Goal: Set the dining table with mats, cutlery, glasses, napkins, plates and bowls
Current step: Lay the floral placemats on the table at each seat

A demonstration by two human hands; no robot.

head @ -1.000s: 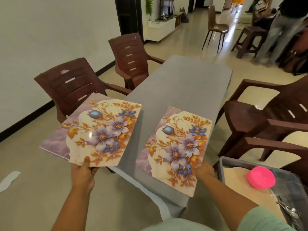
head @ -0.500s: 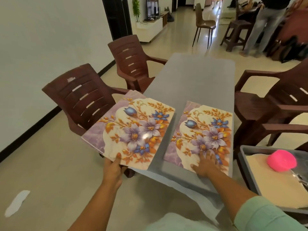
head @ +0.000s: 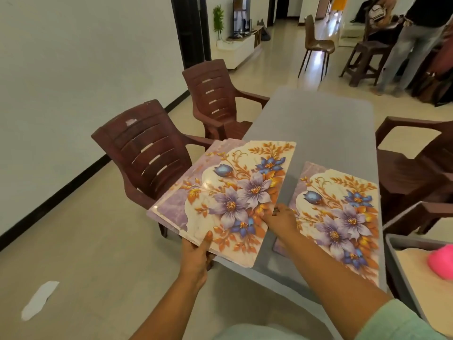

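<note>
A flowered mat (head: 343, 217) lies flat at the near right corner of the grey dining table (head: 318, 123). My left hand (head: 198, 251) grips the near edge of a stack of flowered mats (head: 228, 192), held above the table's near left edge. At the stack's right edge my right hand (head: 282, 218) pinches the top mat, fingers under it. The stack's lower mats show only as thin edges at the left.
Two brown plastic chairs (head: 149, 153) stand along the table's left side and more (head: 416, 168) on the right. A grey tray (head: 394, 256) with a pink object (head: 441, 262) sits at the near right. A person (head: 411, 42) stands far back right.
My right hand left the mat lying on the table and moved left onto the stack's right edge. My left hand carried the stack right, over the table's edge.
</note>
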